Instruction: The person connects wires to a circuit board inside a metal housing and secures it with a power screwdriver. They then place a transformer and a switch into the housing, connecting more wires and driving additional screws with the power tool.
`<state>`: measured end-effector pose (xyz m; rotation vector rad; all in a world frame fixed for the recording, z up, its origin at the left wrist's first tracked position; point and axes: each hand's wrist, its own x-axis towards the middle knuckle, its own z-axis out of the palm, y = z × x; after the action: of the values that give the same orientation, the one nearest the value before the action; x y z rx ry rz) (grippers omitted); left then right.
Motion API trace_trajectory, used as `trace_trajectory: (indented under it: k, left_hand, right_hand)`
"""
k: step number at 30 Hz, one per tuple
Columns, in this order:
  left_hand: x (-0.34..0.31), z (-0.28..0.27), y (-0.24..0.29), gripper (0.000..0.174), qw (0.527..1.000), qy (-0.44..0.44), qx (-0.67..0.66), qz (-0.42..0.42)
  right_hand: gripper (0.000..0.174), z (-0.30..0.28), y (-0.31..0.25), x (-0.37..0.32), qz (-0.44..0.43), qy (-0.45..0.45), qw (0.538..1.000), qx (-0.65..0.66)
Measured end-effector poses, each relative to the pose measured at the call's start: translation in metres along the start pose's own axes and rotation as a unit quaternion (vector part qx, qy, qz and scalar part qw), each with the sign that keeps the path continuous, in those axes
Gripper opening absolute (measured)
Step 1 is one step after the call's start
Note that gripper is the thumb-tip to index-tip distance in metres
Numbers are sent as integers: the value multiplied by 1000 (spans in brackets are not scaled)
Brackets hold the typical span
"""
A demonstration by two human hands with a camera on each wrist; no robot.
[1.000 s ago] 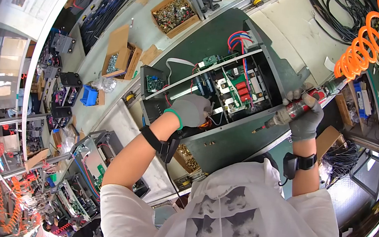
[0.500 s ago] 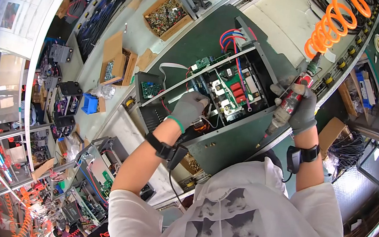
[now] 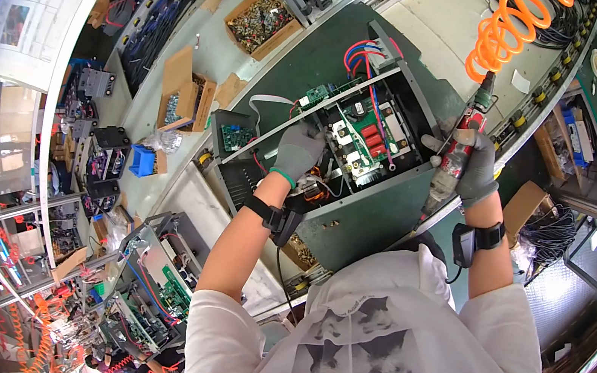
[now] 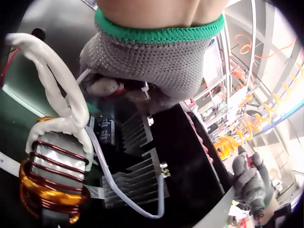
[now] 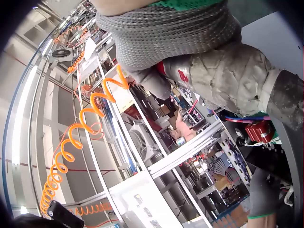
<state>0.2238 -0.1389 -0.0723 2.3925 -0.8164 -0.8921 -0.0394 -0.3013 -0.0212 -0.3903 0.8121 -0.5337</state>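
My gloved left hand reaches down into an open metal chassis. In the left wrist view its fingers are curled beside a small red part and a bright metal bit; I cannot tell whether they grip these. A copper-wound coil, a grey sleeved wire and finned heatsinks lie below that hand. My gloved right hand grips an air screwdriver, its bit pointing down beside the chassis's right end. Inside the chassis sits a green circuit board with red components.
An orange coiled hose runs up from the screwdriver. Cardboard boxes of small hardware and a blue bin stand on the bench to the left. Loose screws lie on the chassis's near panel. Black cable coils hang at right.
My left hand has shifted up and deeper into the chassis, away from the near wall. The right hand's screwdriver has swung from slanting to nearly upright in the head view.
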Motion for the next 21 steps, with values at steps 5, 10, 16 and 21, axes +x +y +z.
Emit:
trace_trajectory:
  k: [5, 10, 16, 21]
  left_hand:
    - [-4, -2, -7, 24, 993, -1, 43, 109]
    - [-13, -13, -24, 27, 981, -54, -87, 162]
    - [-17, -14, -18, 26, 987, -89, -50, 122]
    - [-18, -3, -15, 18, 978, 3, 41, 204]
  right_hand:
    - [29, -2, 0, 3, 0, -14, 1000, 1]
    - [29, -2, 1, 1, -4, -6, 1000, -10]
    - [29, -3, 0, 1, 0, -6, 1000, -14]
    - [31, -3, 1, 1, -3, 2, 1000, -13]
